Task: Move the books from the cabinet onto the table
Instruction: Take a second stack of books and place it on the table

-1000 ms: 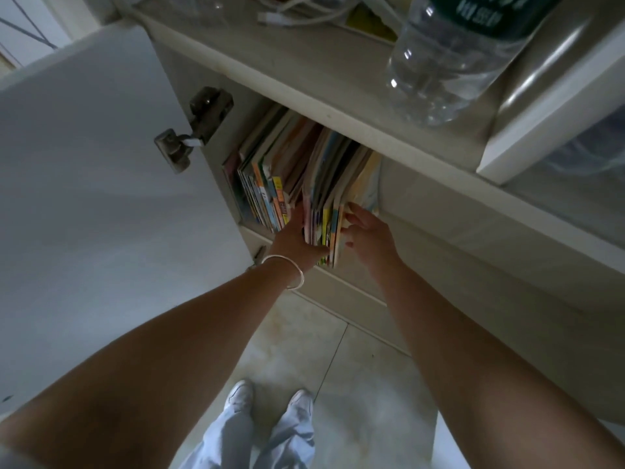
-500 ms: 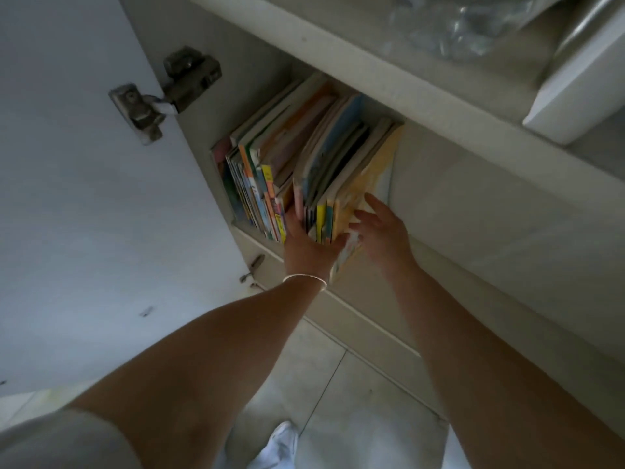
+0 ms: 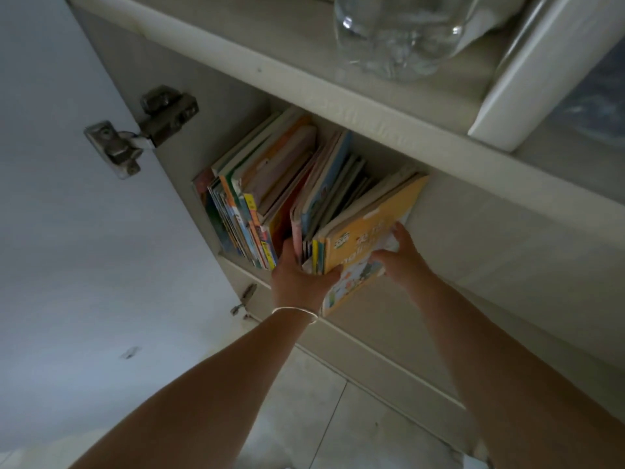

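Books stand upright in the cabinet, spines toward the person, long axis running back into the shelf. They split in two: a left batch still pushed back, and a right bundle already tipped out past the shelf lip. Left grip clamps the bundle's near bottom corner, fingers into the gap between the two batches, thumb across the spines. Right grip lies on the yellow cover, the outermost book, thumb and fingers spread against its face, pinning it rather than wrapping it. So the bundle sits squeezed between both grips, directly ahead of the wrists; the left batch is just left of the left grip. Judgement: pull goes straight back along that axis, toward the body, then up. Room is tight above: the worktop overhangs right over the shelf, and a clear bottle stands on it near the edge. Open door walls off the left. Thin books, loose stack, inner ones could slide out.
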